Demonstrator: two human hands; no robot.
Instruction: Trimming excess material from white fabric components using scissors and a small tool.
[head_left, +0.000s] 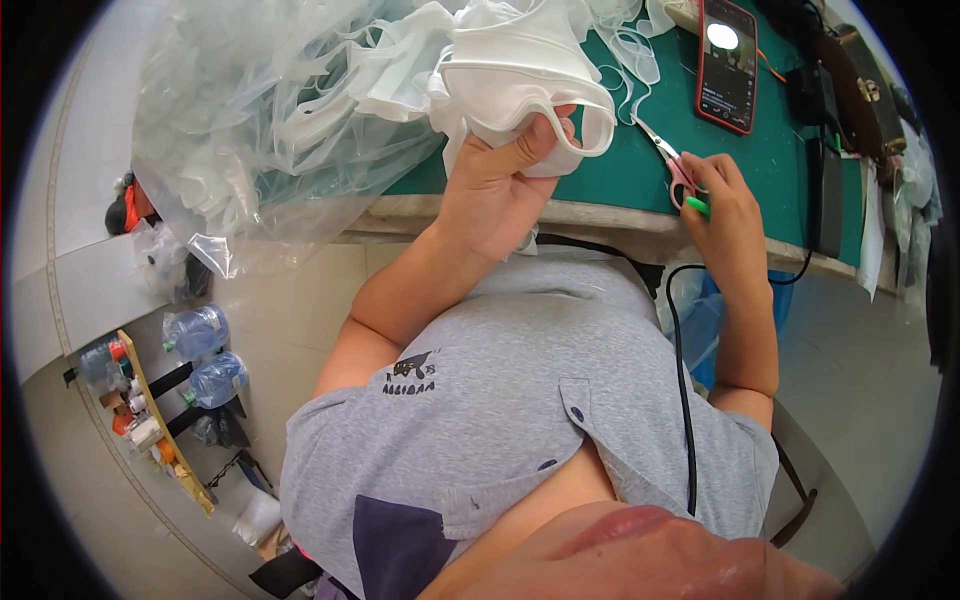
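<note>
"As we look in, the left hand (500, 190) has the white moulded piece (525, 85) firmly pinched, thumb in front!"

"And the other fingers?"

"Largely hidden behind it; a bit of finger shows beside the open loop at its near edge. At the far end the piece meets more white material (410, 60), so I can't pick out where it stops."

"What about the right hand (728, 215)?"

"To the right of the white piece and a little nearer the body, fingers curled by the pink-handled scissors (668, 158)! Blades angle back toward the piece, but fingers cover part of the handles; whether they're closed on them, I cannot tell. A small green thing (697, 206) pokes out there too, mostly covered."

"Further out?"

"Right of the piece, a red-edged phone (727, 70) on the green mat (625, 185), its screen details too small to read. Left of the piece, a bulging clear plastic bag (290, 130), its contents blurred by the film, its top cut off by the upper edge."
</note>
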